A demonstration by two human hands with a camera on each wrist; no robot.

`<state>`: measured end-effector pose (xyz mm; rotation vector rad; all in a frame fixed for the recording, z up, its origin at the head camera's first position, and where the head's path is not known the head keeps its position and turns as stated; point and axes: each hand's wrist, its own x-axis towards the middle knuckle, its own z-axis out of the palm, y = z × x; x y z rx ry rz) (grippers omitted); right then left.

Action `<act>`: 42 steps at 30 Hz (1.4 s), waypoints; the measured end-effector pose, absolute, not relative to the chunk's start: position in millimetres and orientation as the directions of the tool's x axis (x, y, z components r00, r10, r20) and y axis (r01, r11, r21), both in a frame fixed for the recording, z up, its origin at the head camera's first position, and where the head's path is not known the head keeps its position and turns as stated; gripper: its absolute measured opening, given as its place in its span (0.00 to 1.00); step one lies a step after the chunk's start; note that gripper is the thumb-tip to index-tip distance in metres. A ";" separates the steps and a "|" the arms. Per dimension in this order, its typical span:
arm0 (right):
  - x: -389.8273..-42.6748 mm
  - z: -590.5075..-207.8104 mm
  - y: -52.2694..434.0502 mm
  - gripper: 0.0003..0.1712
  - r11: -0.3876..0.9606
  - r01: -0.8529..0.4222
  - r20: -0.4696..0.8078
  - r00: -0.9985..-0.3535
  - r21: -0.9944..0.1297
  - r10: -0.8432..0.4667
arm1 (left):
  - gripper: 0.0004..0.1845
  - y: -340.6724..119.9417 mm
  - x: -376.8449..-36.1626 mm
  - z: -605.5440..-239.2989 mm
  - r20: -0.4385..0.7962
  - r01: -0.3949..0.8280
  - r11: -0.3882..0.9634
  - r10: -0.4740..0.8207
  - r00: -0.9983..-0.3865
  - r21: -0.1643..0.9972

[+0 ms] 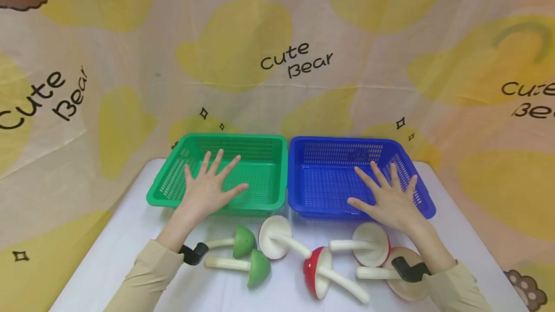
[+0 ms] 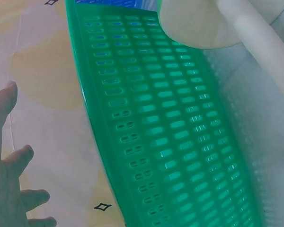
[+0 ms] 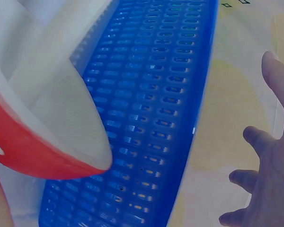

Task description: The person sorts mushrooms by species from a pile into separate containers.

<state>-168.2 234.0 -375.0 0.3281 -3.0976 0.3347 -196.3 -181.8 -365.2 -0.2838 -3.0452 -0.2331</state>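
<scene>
A: Where are the hands?

B: Both are spread flat with straight fingers, holding nothing. The left hand (image 1: 211,188) hovers over the near edge of the green basket (image 1: 173,179); the right hand (image 1: 389,200) does the same at the blue basket (image 1: 299,177). Whether the palms actually touch the rims, I cannot tell.

A: And the toys?

B: 6 toy mushrooms lie on their sides on the white table (image 1: 108,254), just near of the baskets: 2 green mushrooms (image 1: 243,242) near the left wrist, a pale mushroom (image 1: 275,236) in the middle, a red mushroom (image 1: 314,268) right of it, and 2 more by the right wrist (their cap colour is mostly hidden, since the undersides face up).

A: How would they handle?

B: My guess is stiff, light, smooth plastic or wood. The domed caps look slippery, so the long stem is the better place to pinch; they probably roll if nudged.

A: Do the wrist views add anything?

B: The left wrist view shows the green basket's slotted wall close up with a pale cap beside it. The right wrist view shows a red cap rim against the blue wall. Only the head view gives the whole layout.
</scene>
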 end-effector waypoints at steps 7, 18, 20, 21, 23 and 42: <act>-164.0 -376.9 233.0 0.49 0.952 -0.210 0.030 -0.978 -0.221 -0.208 | 0.43 -183.3 -192.4 -366.2 0.087 0.190 0.969 0.178 -0.980 0.156; -149.3 -376.2 219.7 0.47 0.937 -0.231 0.029 -0.972 -0.261 -0.232 | 0.41 -193.8 -180.2 -372.3 0.067 0.183 0.962 0.173 -0.983 0.202; -145.9 -377.1 216.5 0.46 0.934 -0.236 0.032 -0.971 -0.267 -0.236 | 0.41 -195.9 -178.0 -374.5 0.068 0.183 0.962 0.172 -0.983 0.203; -144.3 -377.7 214.9 0.46 0.933 -0.239 0.035 -0.970 -0.270 -0.239 | 0.41 -197.1 -177.0 -375.9 0.071 0.183 0.962 0.172 -0.983 0.205; -141.5 -379.3 212.2 0.45 0.929 -0.248 0.046 -0.969 -0.275 -0.245 | 0.41 -199.2 -175.2 -378.6 0.079 0.184 0.962 0.171 -0.982 0.202; -125.0 -392.8 182.5 0.40 0.905 -0.299 0.127 -0.954 -0.303 -0.273 | 0.39 -210.2 -156.6 -394.6 0.168 0.180 0.954 0.142 -0.975 0.238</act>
